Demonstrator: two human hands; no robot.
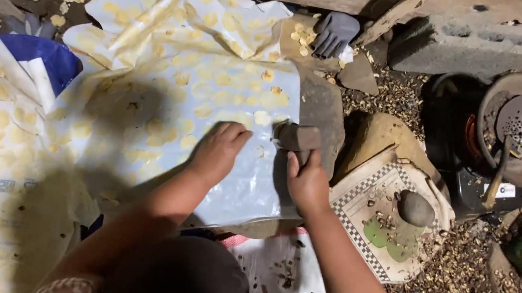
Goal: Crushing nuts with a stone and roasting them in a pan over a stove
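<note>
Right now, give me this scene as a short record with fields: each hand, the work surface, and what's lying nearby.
left hand: flat, palm down on the plastic sheet
right hand: gripping a small wooden mallet
sheet: pale, dotted with thin yellow flattened pieces
right side: rounded stone on a checkered cloth
top: grey glove
ground: scattered husks

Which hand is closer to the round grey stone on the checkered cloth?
The right hand. It grips a wooden mallet just left of the stone. The left hand lies farther left, flat on the plastic sheet.
</note>
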